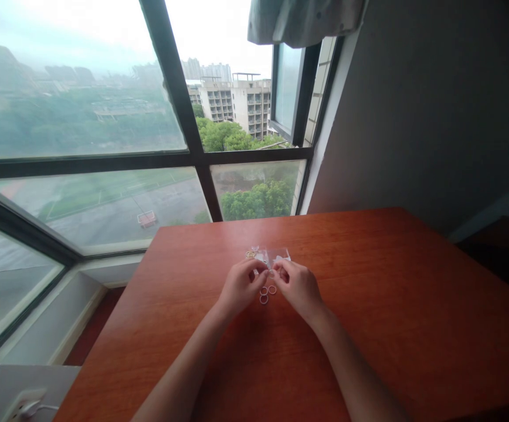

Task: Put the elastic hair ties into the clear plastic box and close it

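Observation:
My left hand and my right hand meet over the middle of a reddish wooden table. Both pinch a small clear plastic bag between fingertips; its far part lies flat on the table. Three small metal rings lie on the wood just below and between my hands. A few more tiny gold-coloured rings sit beside the bag's left end. What the fingertips hold besides the bag is too small to tell.
A large window with dark frames runs along the table's far and left sides. A grey wall stands to the right. A white plug and cable sit at the lower left.

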